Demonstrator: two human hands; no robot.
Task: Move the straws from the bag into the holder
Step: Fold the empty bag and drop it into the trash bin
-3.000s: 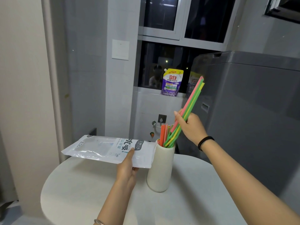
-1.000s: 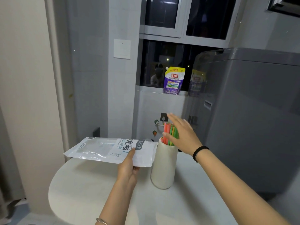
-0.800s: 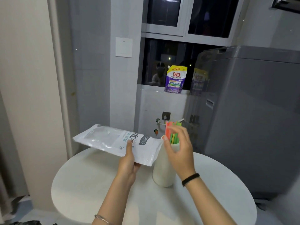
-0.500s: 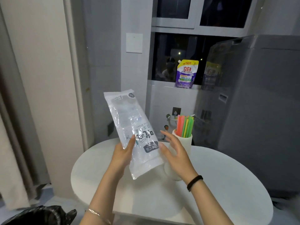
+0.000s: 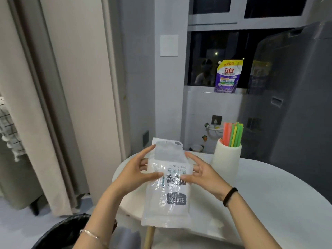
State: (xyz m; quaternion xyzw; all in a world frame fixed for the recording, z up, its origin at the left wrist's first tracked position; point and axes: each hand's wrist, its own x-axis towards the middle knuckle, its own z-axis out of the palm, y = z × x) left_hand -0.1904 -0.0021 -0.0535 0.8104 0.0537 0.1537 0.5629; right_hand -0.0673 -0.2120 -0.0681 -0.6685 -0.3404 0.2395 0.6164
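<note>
Hands first: your left hand [image 5: 136,172] and your right hand [image 5: 203,174] both hold the clear plastic bag [image 5: 168,184], one on each side, with thumbs on the front and fingers behind. You hold the bag up in the air, standing tall, just above the near edge of the round white table [image 5: 265,203]. The print on the bag reads upside down, and no straws show inside it. A thin bracelet sits on your left wrist and a black band [image 5: 230,196] on your right wrist. Low down at the left is a black trash bag [image 5: 59,234], close to your left arm. Farther back on the table, to the right of the bag and not touching it, stands the white holder [image 5: 226,159]. The straws [image 5: 232,134] stick up out of it, pink, orange, yellow and green. Behind that, a purple and yellow pouch [image 5: 227,77] stands on the window ledge, and a big grey machine [image 5: 291,97] fills the right side.
</note>
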